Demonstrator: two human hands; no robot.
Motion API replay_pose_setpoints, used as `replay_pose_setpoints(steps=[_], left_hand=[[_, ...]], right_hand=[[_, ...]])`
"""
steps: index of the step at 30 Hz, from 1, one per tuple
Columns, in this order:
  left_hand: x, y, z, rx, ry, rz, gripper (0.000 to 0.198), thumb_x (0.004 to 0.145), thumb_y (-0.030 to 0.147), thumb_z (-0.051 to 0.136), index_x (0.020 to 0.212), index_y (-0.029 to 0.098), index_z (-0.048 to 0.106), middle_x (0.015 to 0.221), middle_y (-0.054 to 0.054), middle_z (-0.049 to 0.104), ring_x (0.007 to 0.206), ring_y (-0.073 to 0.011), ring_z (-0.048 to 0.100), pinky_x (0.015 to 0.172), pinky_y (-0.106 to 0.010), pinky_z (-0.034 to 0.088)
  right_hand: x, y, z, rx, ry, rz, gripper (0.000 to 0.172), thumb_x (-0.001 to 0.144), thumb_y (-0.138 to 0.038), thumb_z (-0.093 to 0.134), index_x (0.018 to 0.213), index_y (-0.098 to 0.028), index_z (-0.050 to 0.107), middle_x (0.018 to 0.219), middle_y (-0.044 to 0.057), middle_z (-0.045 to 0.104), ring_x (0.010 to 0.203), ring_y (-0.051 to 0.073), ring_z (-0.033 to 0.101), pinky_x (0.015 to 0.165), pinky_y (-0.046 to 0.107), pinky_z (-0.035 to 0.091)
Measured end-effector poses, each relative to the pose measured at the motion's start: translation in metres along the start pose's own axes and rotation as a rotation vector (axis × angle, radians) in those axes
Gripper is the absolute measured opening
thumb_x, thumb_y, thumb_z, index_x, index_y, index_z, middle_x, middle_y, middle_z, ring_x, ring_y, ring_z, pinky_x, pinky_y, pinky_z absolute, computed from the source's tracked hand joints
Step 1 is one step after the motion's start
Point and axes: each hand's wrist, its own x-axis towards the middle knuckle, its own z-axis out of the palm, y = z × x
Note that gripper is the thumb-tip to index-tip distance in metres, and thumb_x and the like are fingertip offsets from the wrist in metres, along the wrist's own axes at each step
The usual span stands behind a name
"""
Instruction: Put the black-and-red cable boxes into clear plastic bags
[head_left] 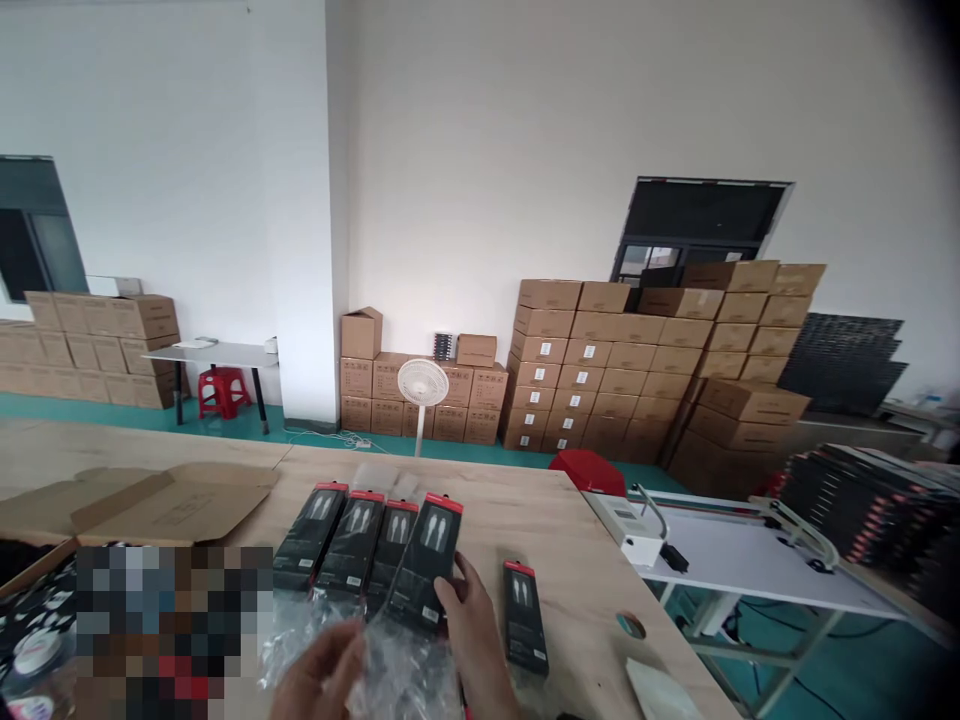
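R hand (pixel 469 625) on black cable pkg (pixel 427 565), L hand (pixel 319 675) on clear bags (pixel 390 665)

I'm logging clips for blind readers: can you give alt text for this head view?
Two hands work at a wooden table: the right hand touches the rightmost of four fanned black cable packs, the left hand is on clear plastic bags. A fifth pack lies apart to the right; stacked cartons and a white fan stand behind.
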Motion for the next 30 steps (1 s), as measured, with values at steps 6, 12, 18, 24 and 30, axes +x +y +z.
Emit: replay_pose_setpoints(steps=[6,12,18,24,30], left_hand=[[0.082,0.034,-0.064,0.867,0.155,0.481,0.057,0.08,0.054,0.056,0.13,0.027,0.057,0.15,-0.01,0.038,0.14,-0.0364,0.029,0.109,-0.057,0.029],[0.098,0.033,-0.048,1.129,-0.229,0.364,0.074,0.075,0.051,0.064,0.143,0.041,0.036,0.157,-0.003,0.024,0.146,-0.0329,0.013,0.111,-0.066,0.008],[0.1,0.036,-0.05,1.151,-0.264,0.36,0.064,0.079,0.046,0.06,0.14,0.042,0.041,0.157,-0.002,0.025,0.146,-0.0313,0.013,0.11,-0.066,0.007],[0.099,0.034,-0.049,1.132,-0.191,0.508,0.065,0.079,0.05,0.063,0.14,0.038,0.043,0.155,-0.008,0.03,0.144,-0.0359,0.019,0.11,-0.069,0.007],[0.068,0.048,-0.016,1.118,-0.261,0.922,0.066,0.082,0.041,0.063,0.142,0.04,0.037,0.157,-0.002,0.025,0.143,-0.0337,0.023,0.112,-0.067,0.007]], right_hand=[[0.047,-0.008,0.025,-0.345,-0.039,-0.109,0.035,0.077,-0.027,0.055,0.104,-0.012,0.07,0.091,0.011,0.076,0.085,0.026,0.071,0.079,0.033,0.052],[0.05,-0.004,0.038,-0.531,-0.084,-0.179,0.032,0.081,-0.029,0.055,0.101,-0.014,0.074,0.103,0.013,0.075,0.1,0.026,0.067,0.089,0.033,0.047],[0.07,0.015,-0.01,-0.607,-0.023,-0.132,0.038,0.091,-0.031,0.039,0.109,-0.02,0.069,0.112,0.005,0.073,0.107,0.018,0.064,0.093,0.025,0.045],[0.057,0.094,-0.066,-0.83,0.058,0.174,0.038,0.083,-0.026,0.048,0.115,-0.012,0.063,0.116,0.016,0.068,0.109,0.025,0.064,0.091,0.032,0.047],[0.011,0.161,-0.04,-0.944,0.013,0.278,0.069,0.06,-0.025,0.071,0.126,-0.018,0.056,0.122,0.021,0.062,0.119,0.041,0.055,0.091,0.05,0.045]])
